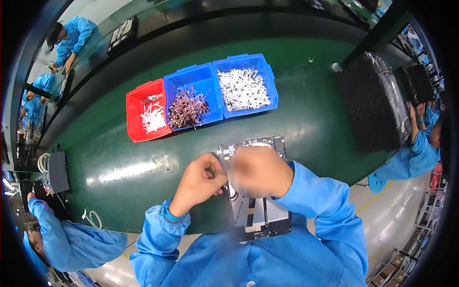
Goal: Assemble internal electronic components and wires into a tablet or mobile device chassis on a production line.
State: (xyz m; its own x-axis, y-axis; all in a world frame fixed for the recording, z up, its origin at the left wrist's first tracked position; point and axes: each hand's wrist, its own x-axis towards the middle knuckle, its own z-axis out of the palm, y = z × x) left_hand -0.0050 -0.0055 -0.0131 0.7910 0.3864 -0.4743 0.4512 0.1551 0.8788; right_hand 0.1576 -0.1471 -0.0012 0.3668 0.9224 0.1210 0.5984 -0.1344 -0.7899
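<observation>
An opened tablet-like device (241,217) lies at the table's near edge in front of me, its inner board, dark ribbon strips and pale panels showing. My left hand (200,182) is at the device's left edge, thumb and fingertips pinched together; whatever is between them is too small to make out. Over the upper middle of the device is my right hand (262,172), back upward. Its fingers are smeared and partly hidden, so its grip does not show. It covers part of the board beneath.
Beyond the device stand a red bin (131,117) with white strips, a blue bin (217,103) with thin brownish cables, and another blue bin (271,86) with small white parts. Black trays (366,100) are stacked at right. A grey box (58,172) sits left. Co-workers sit around.
</observation>
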